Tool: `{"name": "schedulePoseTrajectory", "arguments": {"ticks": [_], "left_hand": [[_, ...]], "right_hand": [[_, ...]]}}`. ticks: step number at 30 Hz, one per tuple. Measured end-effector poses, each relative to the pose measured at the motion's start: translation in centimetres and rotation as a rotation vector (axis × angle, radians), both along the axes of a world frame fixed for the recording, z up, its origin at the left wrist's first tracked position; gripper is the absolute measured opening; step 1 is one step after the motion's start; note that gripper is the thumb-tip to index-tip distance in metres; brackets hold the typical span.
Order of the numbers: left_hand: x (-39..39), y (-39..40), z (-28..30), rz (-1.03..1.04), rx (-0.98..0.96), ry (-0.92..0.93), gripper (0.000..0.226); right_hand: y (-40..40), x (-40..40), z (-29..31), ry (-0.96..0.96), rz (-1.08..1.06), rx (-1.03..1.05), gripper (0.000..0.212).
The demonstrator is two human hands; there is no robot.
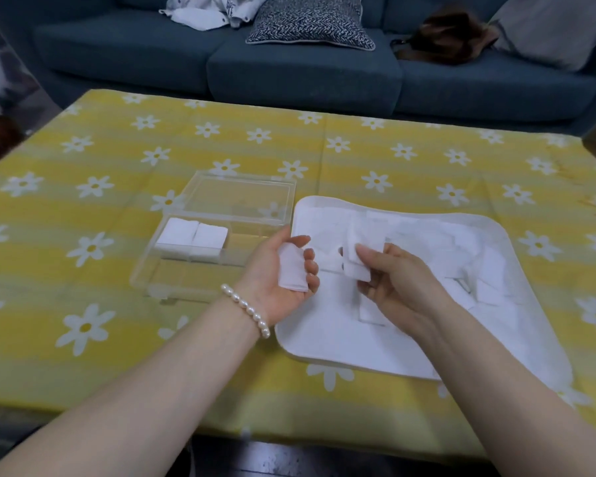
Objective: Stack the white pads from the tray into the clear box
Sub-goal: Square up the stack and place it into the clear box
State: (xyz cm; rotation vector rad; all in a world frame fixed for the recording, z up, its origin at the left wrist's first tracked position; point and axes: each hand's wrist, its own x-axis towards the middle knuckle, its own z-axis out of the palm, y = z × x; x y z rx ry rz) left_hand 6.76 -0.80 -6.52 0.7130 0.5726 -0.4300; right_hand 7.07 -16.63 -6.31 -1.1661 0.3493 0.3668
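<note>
Pads (292, 274) lie under curled left fingers (311, 266); right fingers (365, 251) pinch another (above tray (324, 342)) — apart.

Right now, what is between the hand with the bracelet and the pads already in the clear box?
In the head view, only bare clear box floor and its see-through wall lie between the left hand and the stacked pads.

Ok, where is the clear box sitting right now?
In the head view the clear box sits left of centre on the yellow daisy tablecloth, directly left of the white tray, lid open, with white pads inside.
</note>
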Motion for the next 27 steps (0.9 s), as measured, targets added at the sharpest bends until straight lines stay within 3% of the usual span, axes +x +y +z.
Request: {"name": "schedulePoseTrajectory", "arguments": {"ticks": [3, 7, 10, 14, 16, 18, 21, 23, 27], "left_hand": [[-0.7, -1.9, -0.6, -0.013, 0.014, -0.055, 0.039], [-1.7, -3.5, -0.5, -0.050, -0.051, -0.134, 0.059], [-2.3, -3.8, -0.6, -0.021, -0.144, -0.061, 0.060], [-2.3, -3.6, -0.9, 0.045, -0.187, 0.066, 0.048], [-2.3, -3.3, -0.7, 0.022, -0.212, 0.051, 0.046], [-2.2, -2.9, -0.6, -0.022, -0.208, 0.021, 0.043], [-1.6, -2.2, -0.7, -0.017, -0.180, -0.010, 0.036], [-1.0, -1.5, -0.7, 0.036, -0.167, -0.005, 0.035], [0.1, -0.1, 0.0, 0.080, -0.170, -0.060, 0.049]], "right_hand": [[0.7, -0.8, 0.0, 0.041, 0.003, 0.022, 0.015], [2.2, -2.4, -0.5, -0.004, -0.013, -0.208, 0.011], [3.1, -3.5, -0.7, -0.110, -0.079, -0.314, 0.013], [4.0, -4.5, -1.2, -0.453, 0.000, -0.825, 0.027], [4.0, -4.6, -1.2, -0.545, -0.035, -0.946, 0.033], [3.6, -4.3, -0.8, -0.502, -0.055, -0.848, 0.028], [2.2, -2.7, 0.3, -0.364, -0.170, -0.488, 0.013], [0.3, -1.3, 1.0, -0.286, -0.244, -0.336, 0.013], [-3.0, 0.0, 0.6, -0.101, -0.083, -0.360, 0.017]]}}
